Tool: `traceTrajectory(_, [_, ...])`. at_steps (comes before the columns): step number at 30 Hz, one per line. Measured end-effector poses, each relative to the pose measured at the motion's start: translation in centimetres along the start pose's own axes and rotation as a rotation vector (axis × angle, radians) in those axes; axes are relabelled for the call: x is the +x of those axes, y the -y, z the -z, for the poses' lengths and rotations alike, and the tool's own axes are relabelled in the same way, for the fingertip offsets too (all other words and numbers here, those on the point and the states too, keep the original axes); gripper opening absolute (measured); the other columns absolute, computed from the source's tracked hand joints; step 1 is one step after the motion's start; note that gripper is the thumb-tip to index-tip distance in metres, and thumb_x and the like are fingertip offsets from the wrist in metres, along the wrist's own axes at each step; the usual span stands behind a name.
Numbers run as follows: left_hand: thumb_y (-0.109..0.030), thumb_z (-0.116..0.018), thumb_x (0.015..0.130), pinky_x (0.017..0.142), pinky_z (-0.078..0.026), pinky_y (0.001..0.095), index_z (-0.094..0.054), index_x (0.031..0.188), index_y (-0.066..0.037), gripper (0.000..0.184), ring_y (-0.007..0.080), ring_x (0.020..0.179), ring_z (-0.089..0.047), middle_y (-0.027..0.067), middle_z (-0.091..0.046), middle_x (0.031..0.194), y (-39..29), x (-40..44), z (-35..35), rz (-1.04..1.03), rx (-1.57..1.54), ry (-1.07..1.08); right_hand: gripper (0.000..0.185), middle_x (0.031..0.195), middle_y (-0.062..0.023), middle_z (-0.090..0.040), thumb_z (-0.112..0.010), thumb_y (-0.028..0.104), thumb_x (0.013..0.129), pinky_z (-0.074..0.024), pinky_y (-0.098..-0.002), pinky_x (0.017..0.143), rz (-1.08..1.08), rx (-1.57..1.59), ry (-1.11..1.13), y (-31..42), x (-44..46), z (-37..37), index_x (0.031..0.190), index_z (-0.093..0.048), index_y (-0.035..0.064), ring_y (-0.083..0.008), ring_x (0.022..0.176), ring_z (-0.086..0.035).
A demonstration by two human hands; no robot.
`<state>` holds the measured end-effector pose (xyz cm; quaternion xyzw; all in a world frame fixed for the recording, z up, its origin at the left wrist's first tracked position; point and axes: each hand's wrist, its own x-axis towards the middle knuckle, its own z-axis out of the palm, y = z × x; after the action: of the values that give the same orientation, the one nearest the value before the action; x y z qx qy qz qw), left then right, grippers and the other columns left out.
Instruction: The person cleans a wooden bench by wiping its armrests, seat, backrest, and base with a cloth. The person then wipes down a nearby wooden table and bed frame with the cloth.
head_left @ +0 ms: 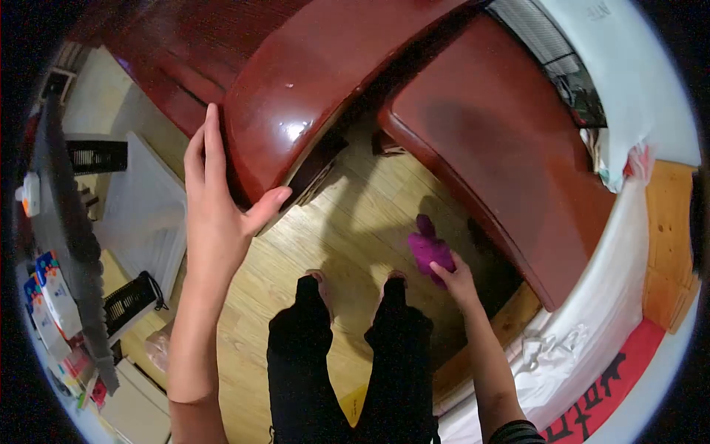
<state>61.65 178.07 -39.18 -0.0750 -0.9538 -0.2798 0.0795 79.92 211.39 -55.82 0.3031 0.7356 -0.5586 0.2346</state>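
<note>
A glossy dark-red wooden furniture piece (288, 89) with a rounded end reaches down from the top of the view. My left hand (222, 192) lies against that end, fingers stretched out and the thumb spread along its lower edge. In my right hand (458, 281) is a bunched purple cloth (425, 244), pinched at its lower side and hanging above the floor. Right of the cloth stands a second dark-red piece with a flat, smooth top (488, 126), like a bench or stool seat.
Light wood-look floor (370, 207) runs between the furniture and my feet. At left are a translucent plastic panel (144, 200), black baskets (129, 303) and several packets (59, 296). White plastic sheeting (569, 340) and a red printed strip (606, 392) lie at right.
</note>
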Motion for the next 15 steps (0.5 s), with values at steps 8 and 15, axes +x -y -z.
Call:
traceTrajectory(8, [-0.026,-0.076,0.069,0.106,-0.031,0.0376,-0.027,0.144,-0.004,0.093,0.0265,0.129,-0.038,0.0176,-0.036,0.142,2.6,-0.5,-2.0,-0.246,0.021,-0.18,0.075,0.134,-0.0222,-0.047,-0.066,0.035,0.085,-0.0275,-0.0319,0.108,-0.077,-0.044,-0.222,-6.3,6.1,4.0,0.137,-0.034,-0.0078,-0.0269,0.128,-0.041])
traceTrajectory(15, [-0.017,-0.075,0.072,0.095,-0.041,0.0299,-0.043,0.133,0.005,0.073,0.0207,0.104,-0.057,0.0147,-0.059,0.116,3.7,-1.3,-3.8,0.026,-0.314,-0.313,0.047,0.131,-0.0105,-0.05,-0.048,0.024,0.097,-0.0401,-0.0351,0.098,0.214,0.365,-0.152,-6.7,10.1,7.0,0.138,-0.038,0.0039,-0.02,0.116,-0.05])
